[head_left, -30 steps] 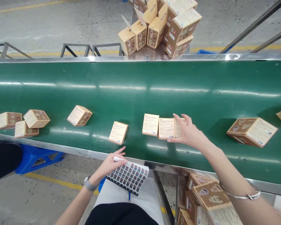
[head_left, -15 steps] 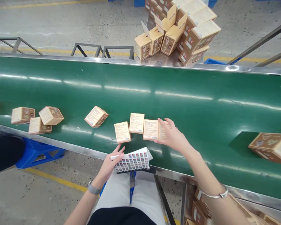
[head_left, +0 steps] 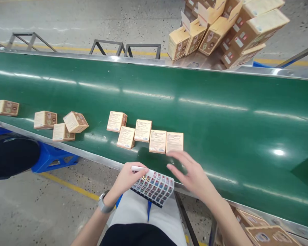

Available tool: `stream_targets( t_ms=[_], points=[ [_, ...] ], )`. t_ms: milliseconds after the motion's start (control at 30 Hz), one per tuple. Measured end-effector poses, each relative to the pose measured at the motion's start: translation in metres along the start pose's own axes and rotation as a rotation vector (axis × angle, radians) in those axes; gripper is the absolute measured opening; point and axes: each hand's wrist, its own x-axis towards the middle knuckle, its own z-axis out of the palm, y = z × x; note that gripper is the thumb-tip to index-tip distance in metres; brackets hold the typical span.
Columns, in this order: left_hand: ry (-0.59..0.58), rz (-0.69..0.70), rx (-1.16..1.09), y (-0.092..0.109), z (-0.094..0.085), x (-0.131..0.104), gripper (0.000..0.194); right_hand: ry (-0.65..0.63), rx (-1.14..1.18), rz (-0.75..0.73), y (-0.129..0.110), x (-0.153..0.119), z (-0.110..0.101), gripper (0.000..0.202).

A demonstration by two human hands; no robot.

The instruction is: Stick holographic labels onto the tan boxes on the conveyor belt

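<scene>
Green conveyor belt [head_left: 220, 102] with metal edges | small brown-and-cream boxes [head_left: 143, 130] lie across it, five clustered near the middle

Box print [head_left: 157, 141] too small, lower-right cartons [head_left: 272, 236] cut off

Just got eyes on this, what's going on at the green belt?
The person's left hand holds a white sheet printed with rows of small coloured pictures. The right hand is open and empty, its fingertips by the near edge of the rightmost tan-and-brown cardboard box in a staggered group of five. These lie on the green belt, with more such boxes farther left.
</scene>
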Motion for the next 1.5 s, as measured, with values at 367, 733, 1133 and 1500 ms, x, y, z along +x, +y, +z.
stream_targets(
  t_ms=[367,733,1133,1500],
  points=[
    [0.066,0.566,0.455,0.041,0.012,0.011,0.047,0.008,0.119,0.141,-0.025,-0.030,-0.007,0.019],
    [-0.361,0.738,0.676,0.067,0.027,0.014,0.025,0.035,0.039,0.122,-0.030,-0.050,-0.022,0.023],
    [-0.428,0.761,0.806,0.076,0.050,0.023,0.035,0.150,-0.295,-0.073,-0.019,-0.053,-0.029,0.016],
    [-0.367,0.747,0.909,0.069,0.076,0.044,0.031,0.488,0.113,0.393,0.032,-0.049,-0.051,0.020]
  ],
)
